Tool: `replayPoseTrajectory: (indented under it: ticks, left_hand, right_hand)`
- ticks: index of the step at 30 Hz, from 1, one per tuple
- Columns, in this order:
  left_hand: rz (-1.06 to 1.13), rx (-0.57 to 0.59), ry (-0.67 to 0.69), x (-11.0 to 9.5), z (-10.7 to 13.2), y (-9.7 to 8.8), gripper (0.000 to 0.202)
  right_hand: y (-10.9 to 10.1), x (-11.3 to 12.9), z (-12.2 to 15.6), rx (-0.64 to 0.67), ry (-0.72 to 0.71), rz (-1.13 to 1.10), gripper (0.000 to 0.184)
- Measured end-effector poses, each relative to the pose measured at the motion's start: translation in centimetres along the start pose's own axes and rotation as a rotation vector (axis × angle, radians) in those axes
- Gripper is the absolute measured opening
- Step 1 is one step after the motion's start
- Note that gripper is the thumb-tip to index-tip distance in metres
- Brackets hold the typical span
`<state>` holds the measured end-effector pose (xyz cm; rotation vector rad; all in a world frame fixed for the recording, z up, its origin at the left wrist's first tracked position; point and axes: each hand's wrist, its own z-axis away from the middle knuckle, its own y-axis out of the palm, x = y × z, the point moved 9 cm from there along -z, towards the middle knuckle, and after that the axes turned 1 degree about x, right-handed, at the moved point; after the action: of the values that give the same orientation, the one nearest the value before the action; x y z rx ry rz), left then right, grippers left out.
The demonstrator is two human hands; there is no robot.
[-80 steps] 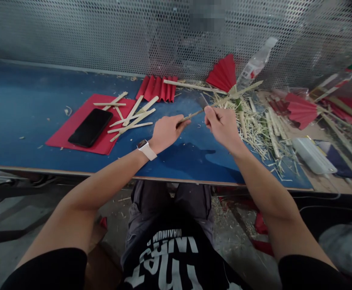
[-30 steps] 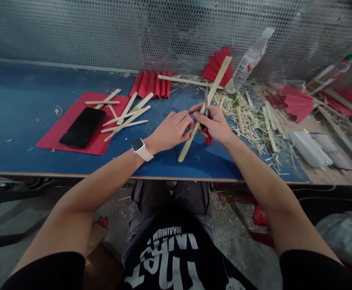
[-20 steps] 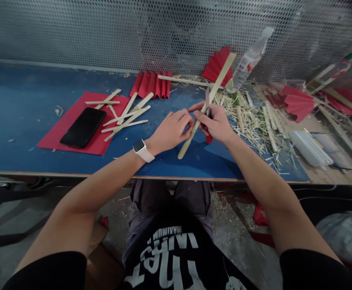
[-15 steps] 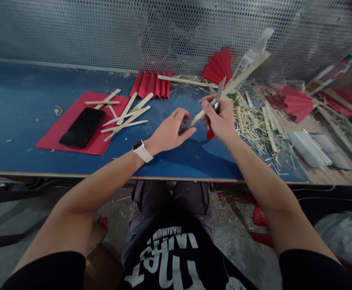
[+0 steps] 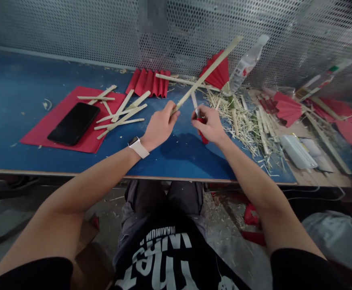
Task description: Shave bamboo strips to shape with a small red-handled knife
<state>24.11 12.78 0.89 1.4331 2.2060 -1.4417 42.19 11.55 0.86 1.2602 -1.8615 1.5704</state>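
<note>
1. Head view: the left hand (image 5: 160, 125) is closed around the lower end of a long pale strip (image 5: 207, 73), thumb against fingers; a watch (image 5: 138, 147) sits on that wrist.
2. From this grip the strip slants up and away to the right, above the blue table (image 5: 6, 100).
3. The right hand (image 5: 211, 124) is curled around the red handle of a knife (image 5: 204, 138), blade pointing away from the body; whether its tip touches the strip, I cannot tell.
4. Both forearms reach in from the lower corners, and the hands are apart.
5. Behind the strip, partly covered by it, is a red fan (image 5: 221, 75); a tilted bottle (image 5: 246, 66) is just right of that.
6. Shavings (image 5: 245, 127) lie heaped right of the right hand.
7. Leftward are short strips (image 5: 126, 117), pleated red paper (image 5: 147, 83) and a black phone (image 5: 73, 123) on a red sheet (image 5: 39, 129).
</note>
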Motion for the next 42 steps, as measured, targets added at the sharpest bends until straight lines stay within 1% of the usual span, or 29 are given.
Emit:
replayPoseTrajectory:
  ticks: [2,5,8,12,15,18,21,23,26,30,32,35,38,42]
  left_hand:
    - [-0.019,-0.018,-0.03,0.5,-0.1,-0.3,0.018]
    - [-0.057,-0.008,-0.067,0.8,-0.1,-0.3,0.027]
    - [-0.087,0.04,-0.079,0.6,-0.1,0.2,0.032]
    - [-0.069,0.084,-0.039,0.0,-0.2,0.6,0.034]
    - [-0.061,0.087,-0.016,-0.3,-0.2,0.5,0.035]
    - [-0.109,0.133,-0.052,0.0,-0.2,0.8,0.036]
    - [-0.194,0.184,-0.091,0.2,-0.1,1.1,0.035]
    - [-0.237,0.197,-0.09,0.3,0.0,1.2,0.033]
    - [-0.261,0.205,-0.044,0.2,0.1,1.6,0.028]
    - [-0.267,0.234,0.015,0.3,0.2,2.4,0.03]
    - [-0.282,0.275,0.011,0.5,0.3,3.0,0.03]
    - [-0.304,0.316,-0.031,0.9,0.5,3.7,0.024]
    - [-0.301,0.312,-0.052,1.0,0.6,3.9,0.02]
    - [-0.296,0.28,-0.019,0.8,0.5,3.9,0.02]
  right_hand:
    - [0.9,0.6,0.2,0.087,-0.023,-0.032,0.046]
    - [1.8,2.1,0.8,0.183,-0.088,-0.012,0.059]
    - [2.2,3.0,1.1,0.205,-0.105,0.095,0.066]
    - [2.4,2.9,0.8,0.224,-0.096,0.29,0.062]
    - [2.2,2.4,0.5,0.202,-0.062,0.4,0.053]
    - [1.7,2.2,0.3,0.162,-0.033,0.458,0.049]
    - [1.5,2.4,0.2,0.14,-0.036,0.522,0.047]
    - [1.5,2.3,0.2,0.131,-0.027,0.573,0.048]
    - [1.9,2.0,0.4,0.152,-0.016,0.634,0.05]
    - [2.5,1.5,0.8,0.179,0.003,0.7,0.049]
    - [2.6,1.4,0.9,0.166,0.029,0.732,0.048]
    - [2.5,1.1,1.0,0.141,0.08,0.8,0.046]
    - [2.4,0.9,1.0,0.138,0.113,0.839,0.05]
    - [2.6,0.9,0.9,0.151,0.089,0.816,0.054]
